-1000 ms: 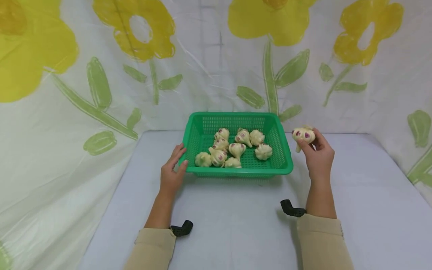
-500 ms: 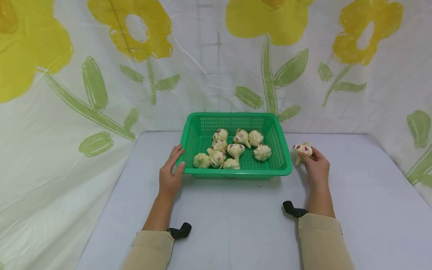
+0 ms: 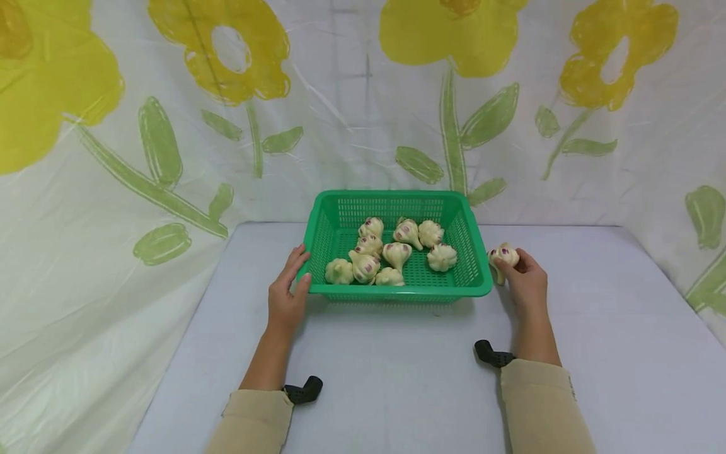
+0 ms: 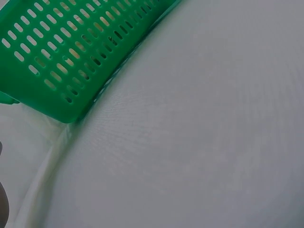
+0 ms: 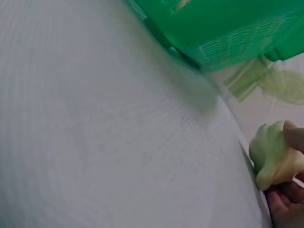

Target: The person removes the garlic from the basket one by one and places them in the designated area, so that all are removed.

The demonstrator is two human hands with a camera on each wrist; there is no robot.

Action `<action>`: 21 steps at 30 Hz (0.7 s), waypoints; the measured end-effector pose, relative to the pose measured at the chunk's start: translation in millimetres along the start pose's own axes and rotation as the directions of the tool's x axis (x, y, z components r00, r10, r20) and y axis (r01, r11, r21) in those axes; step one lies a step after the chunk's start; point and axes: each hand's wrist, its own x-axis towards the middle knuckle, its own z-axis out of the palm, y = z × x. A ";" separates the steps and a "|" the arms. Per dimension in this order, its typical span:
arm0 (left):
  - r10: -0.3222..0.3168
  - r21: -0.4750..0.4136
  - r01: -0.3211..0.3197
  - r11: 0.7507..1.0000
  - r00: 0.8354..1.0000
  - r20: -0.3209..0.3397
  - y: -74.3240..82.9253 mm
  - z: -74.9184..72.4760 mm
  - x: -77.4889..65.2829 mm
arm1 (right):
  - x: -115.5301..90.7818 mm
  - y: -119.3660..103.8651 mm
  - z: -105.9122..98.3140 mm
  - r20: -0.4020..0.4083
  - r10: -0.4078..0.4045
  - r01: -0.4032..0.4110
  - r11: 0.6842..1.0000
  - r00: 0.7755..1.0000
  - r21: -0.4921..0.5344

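Observation:
A green slotted plastic basket (image 3: 397, 291) stands toward the back of the table, holding several garlic bulbs (image 3: 397, 253) with purple marks. At its left end my left hand (image 3: 286, 296) touches the rim with fairly straight fingers. Just right of the basket, my right hand (image 3: 529, 280) pinches one garlic bulb (image 3: 503, 255) between thumb and fingers, stem pointing down. In the right wrist view that same garlic bulb (image 5: 273, 154) shows close against the table surface. The left wrist view shows the basket's slotted wall (image 4: 71, 52), with only a sliver of hand at its left edge.
A white cloth covers the table (image 3: 386, 378). Behind it hangs a pale curtain (image 3: 351, 151) printed with large yellow flowers and green leaves. Black wrist cameras (image 3: 304, 390) are strapped at both sleeve cuffs.
My right hand has lowered the garlic bulb from beside the basket's rim down toward the table, then shifted it slightly left toward the basket. The left hand stays at the basket's left end.

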 end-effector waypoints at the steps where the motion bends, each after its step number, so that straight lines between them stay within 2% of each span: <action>1: 0.000 0.002 0.000 1.000 1.000 0.000 0.1 0.0 0.1 | -0.4 0.0 0.3 0.000 0.000 0.000 1.000 1.000 0.001; 14: -0.006 -0.003 0.006 1.000 1.000 0.000 0.7 0.4 1.4 | -0.6 0.5 1.4 0.004 -0.005 0.005 1.000 1.000 0.009; 21: -0.028 0.002 0.028 1.000 1.000 0.001 -32.6 4.3 -7.9 | -1.8 0.6 0.6 0.007 -0.023 0.023 1.000 1.000 -0.013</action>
